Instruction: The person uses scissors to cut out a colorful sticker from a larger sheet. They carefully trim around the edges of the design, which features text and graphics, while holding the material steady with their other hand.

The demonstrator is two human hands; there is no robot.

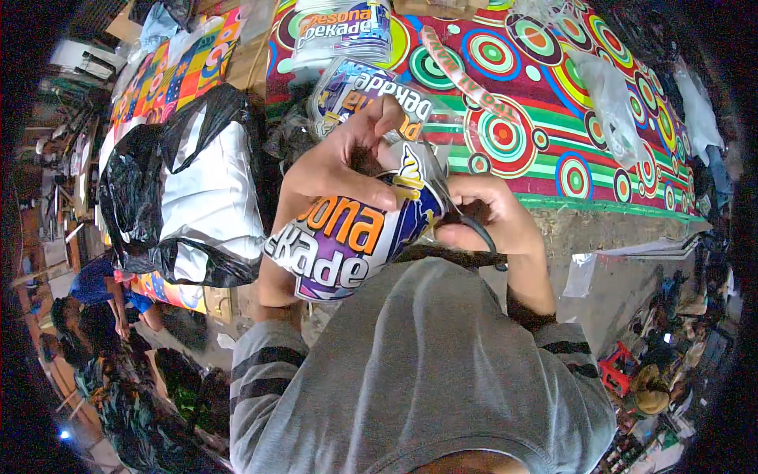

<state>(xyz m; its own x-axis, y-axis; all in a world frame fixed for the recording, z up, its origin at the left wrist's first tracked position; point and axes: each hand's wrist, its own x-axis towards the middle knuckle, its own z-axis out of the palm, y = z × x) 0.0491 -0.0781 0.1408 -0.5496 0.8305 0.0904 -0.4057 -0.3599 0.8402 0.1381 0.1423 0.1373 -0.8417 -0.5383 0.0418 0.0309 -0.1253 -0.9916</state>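
Note:
My left hand point(340, 169) grips a printed plastic or vinyl cutout point(349, 249) by its upper part, thumb lying across the front. Bold orange and white lettering covers it, over purple and dark blue. At its right edge, my right hand point(491, 213) has its fingers in the dark handle of a pair of scissors point(477, 228). The scissors' blades are mostly hidden behind the cutout and its clear margin. Just beyond my hands lies a pile of similar cutouts point(373, 98), and a taller stack point(340, 35) stands behind it.
A circle-patterned cloth point(503, 136) covers the table, bearing a lettered strip point(468, 83) and a clear plastic bag point(610, 106). To the left is a black plastic bag point(133, 195) with white sheets point(207, 195). A person in blue point(98, 284) bends at lower left; a red stool point(616, 367) stands lower right.

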